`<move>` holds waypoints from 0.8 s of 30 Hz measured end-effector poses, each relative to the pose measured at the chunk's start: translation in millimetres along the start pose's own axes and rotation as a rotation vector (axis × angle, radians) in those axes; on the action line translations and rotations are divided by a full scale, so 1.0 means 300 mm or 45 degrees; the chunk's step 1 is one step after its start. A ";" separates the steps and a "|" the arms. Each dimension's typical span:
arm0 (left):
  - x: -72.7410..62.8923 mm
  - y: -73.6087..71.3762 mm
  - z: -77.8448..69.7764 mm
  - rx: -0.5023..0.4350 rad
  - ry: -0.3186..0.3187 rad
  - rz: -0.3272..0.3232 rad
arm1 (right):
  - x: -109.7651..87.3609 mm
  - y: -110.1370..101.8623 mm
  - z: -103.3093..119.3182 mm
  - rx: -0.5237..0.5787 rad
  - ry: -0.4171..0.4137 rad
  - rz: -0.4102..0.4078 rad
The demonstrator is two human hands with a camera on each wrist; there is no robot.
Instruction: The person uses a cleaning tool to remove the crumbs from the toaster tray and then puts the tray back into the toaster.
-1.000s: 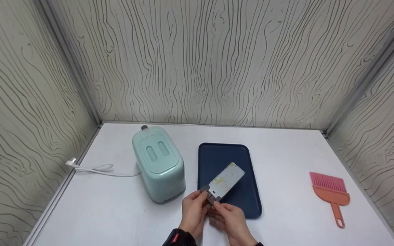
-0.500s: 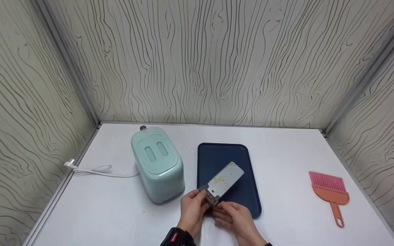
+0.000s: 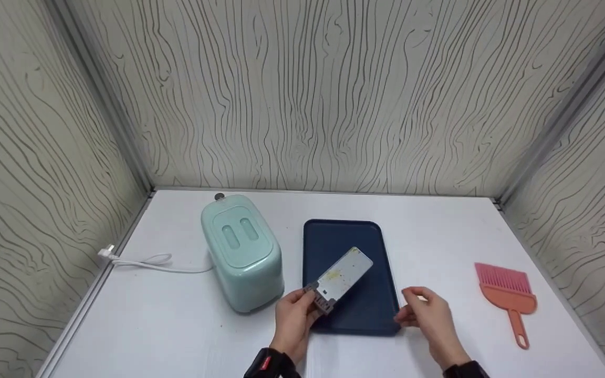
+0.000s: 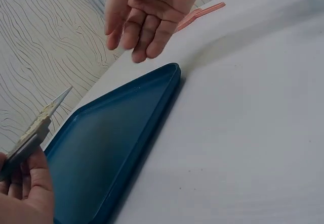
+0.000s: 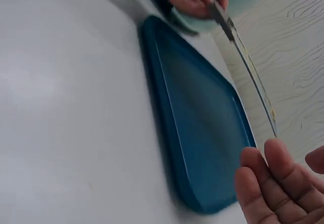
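A toaster's crumb tray (image 3: 345,274), a thin light metal plate with yellow crumbs stuck to it, is tilted above a dark blue serving tray (image 3: 329,236). My left hand (image 3: 293,317) pinches its grey plastic end between thumb and fingers. In the left wrist view the crumb tray (image 4: 38,125) shows nearly edge-on, its far end pointing up. My right hand (image 3: 429,317) is beside the serving tray's near right corner with nothing in it. Its fingers (image 5: 278,158) are loosely bent in the right wrist view.
The mint-green toaster (image 3: 244,252) stands left of the serving tray, and its white cord (image 3: 160,265) runs left to a plug. A small orange-handled brush (image 3: 507,294) with pink bristles lies at the right. Patterned wall panels (image 3: 292,94) enclose the white table.
My right hand has let go of the crumb tray's grey end and moved right, past the serving tray's edge. The left hand still holds the crumb tray in almost the same place.
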State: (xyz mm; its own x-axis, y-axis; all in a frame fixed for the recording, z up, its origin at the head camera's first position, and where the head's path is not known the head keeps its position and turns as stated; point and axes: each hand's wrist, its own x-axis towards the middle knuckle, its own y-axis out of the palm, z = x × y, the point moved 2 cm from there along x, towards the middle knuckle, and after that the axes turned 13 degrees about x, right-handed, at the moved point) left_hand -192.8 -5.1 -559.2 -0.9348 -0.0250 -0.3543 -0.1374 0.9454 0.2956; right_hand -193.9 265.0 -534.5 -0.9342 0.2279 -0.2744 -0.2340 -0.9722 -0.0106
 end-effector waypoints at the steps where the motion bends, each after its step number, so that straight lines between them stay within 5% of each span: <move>1: 0.000 0.000 0.000 -0.003 -0.001 0.002 | 0.014 -0.032 0.010 -0.092 -0.027 -0.010; 7: 0.000 0.000 0.000 -0.004 -0.018 -0.006 | 0.087 -0.237 0.052 -0.676 -0.167 -0.132; 11: 0.000 0.001 0.000 0.000 -0.017 -0.011 | 0.124 -0.362 0.052 -0.906 -0.155 -0.230; 16: -0.008 0.002 -0.005 -0.002 -0.014 -0.003 | 0.159 -0.485 0.014 -1.052 0.008 -0.333; 24: -0.017 0.003 -0.008 -0.016 0.026 -0.001 | 0.181 -0.601 -0.074 -1.029 0.112 -0.481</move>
State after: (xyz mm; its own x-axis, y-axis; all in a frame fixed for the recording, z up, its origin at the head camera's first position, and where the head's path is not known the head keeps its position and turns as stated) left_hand -188.8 -5.0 -554.9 -0.9412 -0.0328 -0.3362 -0.1424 0.9411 0.3068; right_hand -196.3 451.4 -568.8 -0.8014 0.5680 -0.1876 -0.2297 -0.5818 -0.7802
